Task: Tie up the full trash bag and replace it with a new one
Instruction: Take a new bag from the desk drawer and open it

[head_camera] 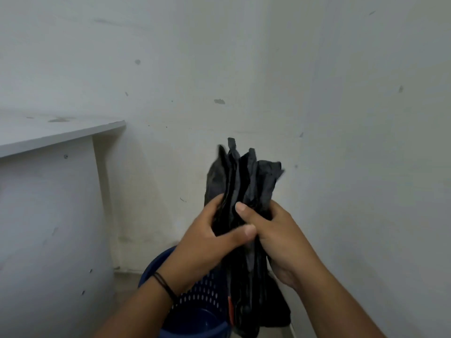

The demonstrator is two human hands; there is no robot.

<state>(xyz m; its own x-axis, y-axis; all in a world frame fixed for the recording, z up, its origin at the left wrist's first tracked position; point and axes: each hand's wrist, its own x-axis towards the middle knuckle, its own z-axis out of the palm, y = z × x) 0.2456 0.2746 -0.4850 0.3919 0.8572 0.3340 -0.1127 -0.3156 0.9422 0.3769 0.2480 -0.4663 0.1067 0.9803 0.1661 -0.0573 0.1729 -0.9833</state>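
Both hands grip a black trash bag (244, 186), bunched into long pleats and held upright in front of the white wall (292, 69). The left hand (207, 242) wraps its fingers round the bundle, thumb across the front; the right hand (275, 235) clasps it from the other side. Below, a blue perforated bin (192, 296) stands on the floor beside a white cabinet (48, 191).

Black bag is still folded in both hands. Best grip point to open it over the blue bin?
Probably the loose upper edges of the black trash bag, from above: the layers fan apart there, while the left hand and right hand grip the bunched middle. The perforated blue bin sits below.
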